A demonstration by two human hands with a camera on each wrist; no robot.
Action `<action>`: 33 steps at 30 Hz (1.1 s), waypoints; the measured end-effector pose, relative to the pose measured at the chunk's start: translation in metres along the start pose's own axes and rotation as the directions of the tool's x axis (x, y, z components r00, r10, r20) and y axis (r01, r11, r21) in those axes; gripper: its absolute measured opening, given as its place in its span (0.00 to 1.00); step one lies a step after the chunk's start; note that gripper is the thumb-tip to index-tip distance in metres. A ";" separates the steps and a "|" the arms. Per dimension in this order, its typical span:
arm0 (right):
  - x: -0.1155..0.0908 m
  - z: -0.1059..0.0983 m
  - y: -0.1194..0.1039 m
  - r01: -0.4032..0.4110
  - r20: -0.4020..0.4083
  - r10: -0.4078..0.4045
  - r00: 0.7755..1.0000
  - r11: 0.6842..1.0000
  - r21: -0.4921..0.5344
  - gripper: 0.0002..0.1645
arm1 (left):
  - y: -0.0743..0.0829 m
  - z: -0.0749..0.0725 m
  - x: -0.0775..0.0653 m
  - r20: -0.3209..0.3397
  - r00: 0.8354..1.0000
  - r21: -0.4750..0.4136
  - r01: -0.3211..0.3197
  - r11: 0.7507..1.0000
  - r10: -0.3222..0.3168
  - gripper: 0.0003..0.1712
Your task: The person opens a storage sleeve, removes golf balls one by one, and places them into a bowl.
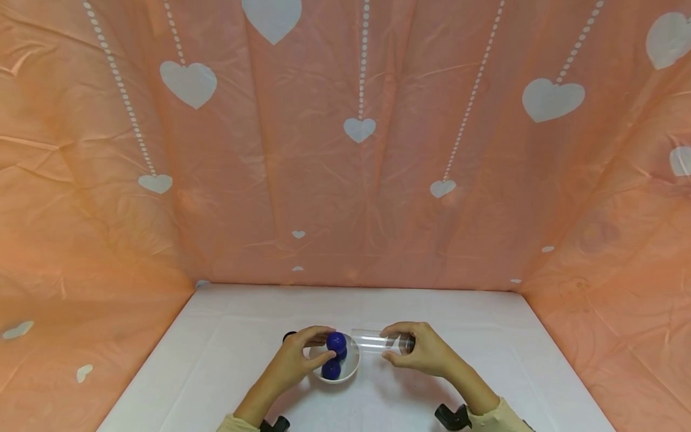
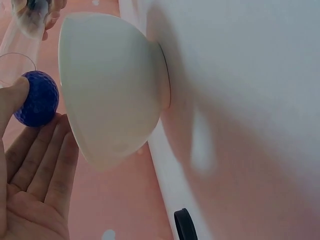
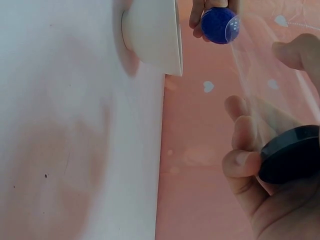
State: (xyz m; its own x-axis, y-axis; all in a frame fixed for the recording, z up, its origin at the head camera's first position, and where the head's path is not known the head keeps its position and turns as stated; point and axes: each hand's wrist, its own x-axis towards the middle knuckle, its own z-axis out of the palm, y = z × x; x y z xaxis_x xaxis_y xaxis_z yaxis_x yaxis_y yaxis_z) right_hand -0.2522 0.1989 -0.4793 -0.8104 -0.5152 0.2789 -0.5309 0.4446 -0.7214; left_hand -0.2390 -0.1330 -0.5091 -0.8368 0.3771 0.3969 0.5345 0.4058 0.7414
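Note:
My left hand pinches a dimpled blue golf ball between thumb and fingers, above the rim of a white bowl. Inside the bowl, seen from the head view, lie more blue balls, partly covered by the held one. A clear plastic tube lies sideways in the grip of my right hand, its black end toward the palm. The tube's other end points left at the held ball. In the right wrist view the ball overlaps that end; whether they touch I cannot tell.
The bowl stands on a white-covered table. Behind my left hand a black round thing shows partly; the left wrist view has it as a black ring. Orange sheeting with pale hearts encloses the back and sides.

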 end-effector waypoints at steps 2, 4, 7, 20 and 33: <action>0.000 0.000 0.000 0.000 0.001 0.000 1.000 1.000 0.004 0.24 | 0.000 0.000 0.000 0.005 1.000 0.010 0.000 1.000 0.000 0.24; 0.000 0.000 0.000 0.000 0.002 0.000 1.000 1.000 0.008 0.23 | 0.001 0.000 0.000 0.014 1.000 0.016 0.003 1.000 -0.003 0.24; -0.001 0.000 0.001 -0.003 0.000 0.003 1.000 1.000 0.012 0.23 | 0.001 0.001 0.000 0.027 1.000 0.024 0.003 1.000 -0.004 0.24; 0.000 -0.001 0.002 0.000 -0.004 0.000 1.000 1.000 0.013 0.24 | 0.003 0.007 0.003 0.066 0.997 0.042 -0.037 0.998 0.034 0.24; -0.002 -0.002 0.000 0.015 -0.016 -0.015 1.000 1.000 0.015 0.24 | 0.004 0.009 0.004 0.104 0.994 0.141 -0.044 0.989 0.029 0.24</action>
State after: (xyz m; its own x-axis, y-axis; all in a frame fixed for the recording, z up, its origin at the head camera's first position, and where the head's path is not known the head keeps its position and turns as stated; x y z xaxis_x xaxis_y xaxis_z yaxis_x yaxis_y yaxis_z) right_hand -0.2516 0.2016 -0.4784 -0.8063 -0.5101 0.2994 -0.5392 0.4258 -0.7266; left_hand -0.2390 -0.1221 -0.5099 -0.8041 0.4735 0.3595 0.5819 0.5027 0.6393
